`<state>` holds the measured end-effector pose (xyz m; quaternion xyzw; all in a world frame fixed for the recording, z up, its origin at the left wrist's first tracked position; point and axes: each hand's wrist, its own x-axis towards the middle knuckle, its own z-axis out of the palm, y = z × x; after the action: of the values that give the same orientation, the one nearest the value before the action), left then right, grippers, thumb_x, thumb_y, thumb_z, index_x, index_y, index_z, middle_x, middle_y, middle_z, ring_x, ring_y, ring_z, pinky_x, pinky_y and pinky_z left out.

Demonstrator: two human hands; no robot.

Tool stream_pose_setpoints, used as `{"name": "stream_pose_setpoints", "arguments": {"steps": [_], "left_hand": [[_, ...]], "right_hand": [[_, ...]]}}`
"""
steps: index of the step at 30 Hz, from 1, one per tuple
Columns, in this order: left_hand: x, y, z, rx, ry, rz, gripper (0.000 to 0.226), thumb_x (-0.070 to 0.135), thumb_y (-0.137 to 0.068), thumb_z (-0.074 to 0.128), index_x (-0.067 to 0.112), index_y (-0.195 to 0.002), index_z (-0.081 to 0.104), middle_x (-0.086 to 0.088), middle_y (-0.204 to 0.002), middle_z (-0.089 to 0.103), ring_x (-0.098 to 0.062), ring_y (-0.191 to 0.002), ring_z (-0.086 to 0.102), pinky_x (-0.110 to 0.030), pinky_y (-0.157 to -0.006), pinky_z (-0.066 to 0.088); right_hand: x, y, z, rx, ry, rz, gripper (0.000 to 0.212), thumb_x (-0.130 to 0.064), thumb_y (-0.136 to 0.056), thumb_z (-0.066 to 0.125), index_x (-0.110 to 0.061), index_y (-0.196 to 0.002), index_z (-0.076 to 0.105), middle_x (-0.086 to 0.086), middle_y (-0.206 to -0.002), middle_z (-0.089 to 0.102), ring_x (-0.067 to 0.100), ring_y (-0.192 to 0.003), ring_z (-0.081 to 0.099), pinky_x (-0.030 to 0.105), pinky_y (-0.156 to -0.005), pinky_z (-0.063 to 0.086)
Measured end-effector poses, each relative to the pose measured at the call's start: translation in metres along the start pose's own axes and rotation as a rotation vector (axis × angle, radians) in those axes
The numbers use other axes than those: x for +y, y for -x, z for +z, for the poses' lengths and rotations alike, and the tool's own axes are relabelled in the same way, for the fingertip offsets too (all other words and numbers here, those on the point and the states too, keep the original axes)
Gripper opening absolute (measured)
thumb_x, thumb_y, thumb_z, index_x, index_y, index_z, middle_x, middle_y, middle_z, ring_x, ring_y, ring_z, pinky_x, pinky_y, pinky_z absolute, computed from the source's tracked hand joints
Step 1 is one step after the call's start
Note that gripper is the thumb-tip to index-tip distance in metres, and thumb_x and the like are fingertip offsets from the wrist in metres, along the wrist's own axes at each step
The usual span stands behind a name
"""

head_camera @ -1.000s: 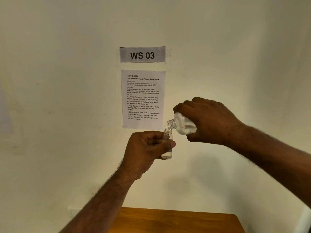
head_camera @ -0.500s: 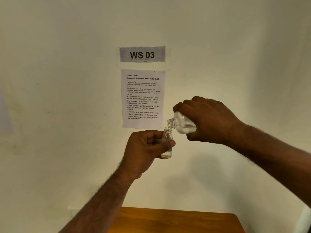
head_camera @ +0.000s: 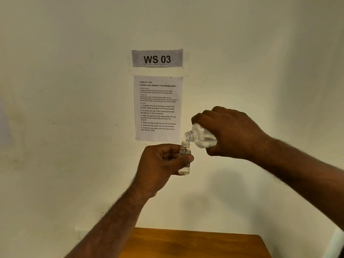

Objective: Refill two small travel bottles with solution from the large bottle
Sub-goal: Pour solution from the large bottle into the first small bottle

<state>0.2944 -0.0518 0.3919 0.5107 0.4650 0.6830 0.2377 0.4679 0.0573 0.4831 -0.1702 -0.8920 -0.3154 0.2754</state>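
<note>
My left hand (head_camera: 163,164) grips a small clear travel bottle (head_camera: 184,170) upright in front of the wall, uncapped, with a little clear liquid at its bottom. My right hand (head_camera: 230,133) holds the large clear bottle (head_camera: 202,136) tilted on its side, its open threaded neck pointing left and down, right above the small bottle's mouth. Clear solution lies along the lower side of the large bottle. Most of the large bottle is hidden under my fingers. A second travel bottle and the caps are out of view.
A wooden tabletop (head_camera: 195,244) shows at the bottom edge, well below both hands. On the cream wall behind hang a "WS 03" label (head_camera: 157,58) and a printed instruction sheet (head_camera: 158,108).
Both hands stay almost still. The large bottle keeps its tilt over the small bottle's mouth, with only a slight shift.
</note>
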Motion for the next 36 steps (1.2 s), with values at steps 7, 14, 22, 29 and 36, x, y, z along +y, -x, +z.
{"name": "stream_pose_setpoints", "arguments": {"steps": [7, 14, 22, 29, 36], "left_hand": [[0.0, 0.0, 0.0, 0.0, 0.012, -0.012, 0.016, 0.0, -0.078, 0.081, -0.001, -0.093, 0.078, -0.016, -0.077, 0.076, -0.021, -0.066, 0.071, -0.04, -0.062, 0.064], [-0.001, 0.0, 0.0, 0.004, 0.007, -0.021, 0.016, 0.0, -0.077, 0.082, 0.002, -0.093, 0.08, -0.016, -0.077, 0.077, -0.022, -0.067, 0.072, -0.038, -0.062, 0.063], [-0.001, 0.0, -0.001, 0.002, -0.008, -0.027, 0.016, 0.0, -0.078, 0.081, 0.002, -0.094, 0.079, -0.013, -0.076, 0.077, -0.02, -0.067, 0.073, -0.04, -0.063, 0.064], [-0.003, -0.002, -0.003, 0.009, -0.02, -0.025, 0.016, 0.002, -0.078, 0.082, 0.003, -0.093, 0.08, -0.014, -0.078, 0.078, -0.022, -0.069, 0.073, -0.041, -0.065, 0.064], [-0.01, -0.005, -0.005, 0.012, -0.001, -0.002, 0.016, 0.0, -0.078, 0.081, 0.002, -0.094, 0.079, -0.02, -0.082, 0.077, -0.023, -0.07, 0.074, -0.038, -0.062, 0.063]], "right_hand": [[0.001, 0.0, 0.001, -0.023, -0.001, 0.006, 0.059, -0.033, -0.061, 0.071, -0.03, -0.117, 0.053, -0.011, -0.096, 0.062, 0.02, -0.082, 0.056, 0.028, -0.06, 0.04], [0.0, 0.0, 0.001, -0.048, -0.007, 0.012, 0.059, -0.033, -0.062, 0.071, -0.031, -0.118, 0.052, -0.013, -0.097, 0.061, 0.019, -0.084, 0.055, 0.03, -0.062, 0.046], [0.0, -0.001, 0.003, -0.048, -0.015, 0.016, 0.061, -0.033, -0.06, 0.073, -0.03, -0.118, 0.052, -0.012, -0.097, 0.061, 0.019, -0.082, 0.056, 0.031, -0.061, 0.047], [-0.001, -0.003, 0.005, -0.075, -0.016, 0.029, 0.062, -0.035, -0.062, 0.072, -0.032, -0.12, 0.05, -0.013, -0.099, 0.061, 0.019, -0.085, 0.055, 0.031, -0.062, 0.047], [-0.005, 0.003, 0.013, -0.081, -0.133, 0.111, 0.061, -0.038, -0.065, 0.072, -0.035, -0.121, 0.049, -0.016, -0.1, 0.06, 0.016, -0.089, 0.054, 0.029, -0.063, 0.042]]}}
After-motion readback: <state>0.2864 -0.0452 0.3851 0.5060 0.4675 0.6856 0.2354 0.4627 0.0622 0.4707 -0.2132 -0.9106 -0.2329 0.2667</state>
